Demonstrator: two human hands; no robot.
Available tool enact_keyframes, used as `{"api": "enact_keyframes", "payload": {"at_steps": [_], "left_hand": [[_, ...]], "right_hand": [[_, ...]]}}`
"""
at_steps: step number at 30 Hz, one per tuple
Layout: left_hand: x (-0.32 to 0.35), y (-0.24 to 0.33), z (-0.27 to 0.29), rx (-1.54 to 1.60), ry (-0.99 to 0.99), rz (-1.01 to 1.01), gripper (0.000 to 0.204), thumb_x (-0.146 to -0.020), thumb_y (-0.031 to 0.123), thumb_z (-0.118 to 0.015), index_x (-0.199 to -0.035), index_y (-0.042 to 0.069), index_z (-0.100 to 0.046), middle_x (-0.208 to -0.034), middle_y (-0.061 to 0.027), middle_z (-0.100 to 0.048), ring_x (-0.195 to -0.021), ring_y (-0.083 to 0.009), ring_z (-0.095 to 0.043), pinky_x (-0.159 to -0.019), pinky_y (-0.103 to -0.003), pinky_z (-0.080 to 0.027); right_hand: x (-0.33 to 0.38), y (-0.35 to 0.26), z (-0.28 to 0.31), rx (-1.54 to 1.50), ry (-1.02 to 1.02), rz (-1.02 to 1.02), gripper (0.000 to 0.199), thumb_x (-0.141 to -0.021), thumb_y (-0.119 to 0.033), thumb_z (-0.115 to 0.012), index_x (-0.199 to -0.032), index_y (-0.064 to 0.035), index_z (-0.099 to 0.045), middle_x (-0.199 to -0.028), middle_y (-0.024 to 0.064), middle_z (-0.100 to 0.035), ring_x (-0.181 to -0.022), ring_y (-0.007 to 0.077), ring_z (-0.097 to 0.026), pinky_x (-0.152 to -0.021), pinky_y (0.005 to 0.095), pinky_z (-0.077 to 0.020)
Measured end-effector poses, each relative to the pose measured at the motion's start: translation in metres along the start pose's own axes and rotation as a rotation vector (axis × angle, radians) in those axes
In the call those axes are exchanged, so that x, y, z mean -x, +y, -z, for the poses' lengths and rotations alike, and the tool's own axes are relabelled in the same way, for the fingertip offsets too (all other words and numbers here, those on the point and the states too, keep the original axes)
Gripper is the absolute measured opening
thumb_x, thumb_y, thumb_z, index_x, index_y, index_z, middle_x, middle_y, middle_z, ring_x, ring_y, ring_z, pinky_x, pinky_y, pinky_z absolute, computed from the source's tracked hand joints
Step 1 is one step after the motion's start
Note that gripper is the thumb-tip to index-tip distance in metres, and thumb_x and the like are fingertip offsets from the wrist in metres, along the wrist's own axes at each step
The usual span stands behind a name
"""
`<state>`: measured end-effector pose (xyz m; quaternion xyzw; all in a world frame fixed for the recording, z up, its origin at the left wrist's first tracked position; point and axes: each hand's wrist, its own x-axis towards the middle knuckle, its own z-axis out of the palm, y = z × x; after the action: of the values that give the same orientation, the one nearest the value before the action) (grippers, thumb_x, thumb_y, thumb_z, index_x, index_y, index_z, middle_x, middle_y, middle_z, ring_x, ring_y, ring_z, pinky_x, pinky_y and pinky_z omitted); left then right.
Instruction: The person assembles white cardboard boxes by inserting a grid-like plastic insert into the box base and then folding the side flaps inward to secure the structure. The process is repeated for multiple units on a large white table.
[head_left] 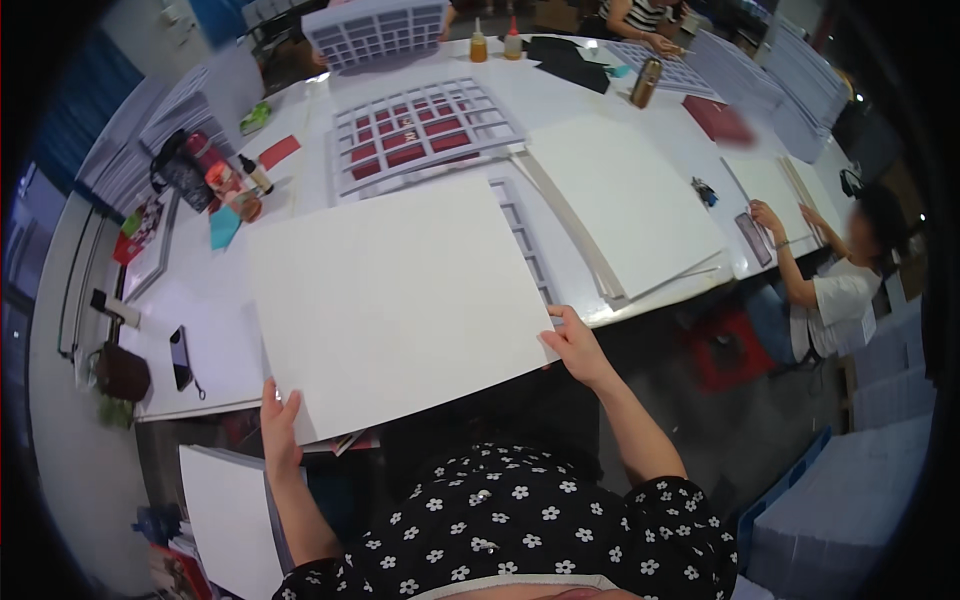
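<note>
A large white board (395, 310) is held up in front of me, tilted over the table's front edge. My left hand (282, 425) grips its near left corner, thumb on top. On the near right corner my right hand (574, 346) closes with the thumb over the face; the fingers beneath are partly hidden. Under the board, a grey grid frame (520, 235) shows only along its right edge. Beyond it lies another grey grid frame (425, 130) with dark red panels visible through its openings.
A stack of white boards (620, 205) lies to the right. Bottles (225, 180), a phone (180, 358) and a brown pot (123, 372) stand or lie at left. Glue bottles (479, 45) are at the far side. A co-worker (835, 285) handles boards at right; others work across the table.
</note>
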<state>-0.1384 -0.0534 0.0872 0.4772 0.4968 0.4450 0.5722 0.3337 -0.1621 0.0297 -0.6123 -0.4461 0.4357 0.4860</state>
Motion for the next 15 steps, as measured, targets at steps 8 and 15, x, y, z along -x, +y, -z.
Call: {"api": "enact_keyframes", "payload": {"at_steps": [8, 15], "left_hand": [[-0.021, -0.011, -0.013, 0.046, 0.034, 0.042, 0.046, -0.098, 0.003, -0.054, -0.142, -0.002, -0.042, -0.129, -0.0145, -0.060, -0.116, -0.0227, -0.061, -0.097, -0.035, -0.049], [-0.078, -0.022, -0.042, -0.083, -0.034, 0.000, 0.044, -0.099, 0.004, -0.054, -0.140, -0.003, -0.043, -0.129, -0.0147, -0.060, -0.117, -0.0219, -0.060, -0.098, -0.035, -0.048]], "right_hand": [[-0.020, 0.019, 0.004, 0.303, 0.243, 0.204, 0.035, -0.087, -0.016, -0.073, -0.117, 0.0010, -0.067, -0.106, 0.0123, -0.066, -0.099, 0.0222, -0.064, -0.088, 0.0329, -0.0498], [-0.057, 0.039, 0.054, 0.502, 0.149, 0.248, 0.047, -0.085, -0.021, -0.075, -0.127, -0.0038, -0.065, -0.140, 0.0205, -0.052, -0.131, 0.0349, -0.049, -0.109, 0.0402, -0.0405]]}}
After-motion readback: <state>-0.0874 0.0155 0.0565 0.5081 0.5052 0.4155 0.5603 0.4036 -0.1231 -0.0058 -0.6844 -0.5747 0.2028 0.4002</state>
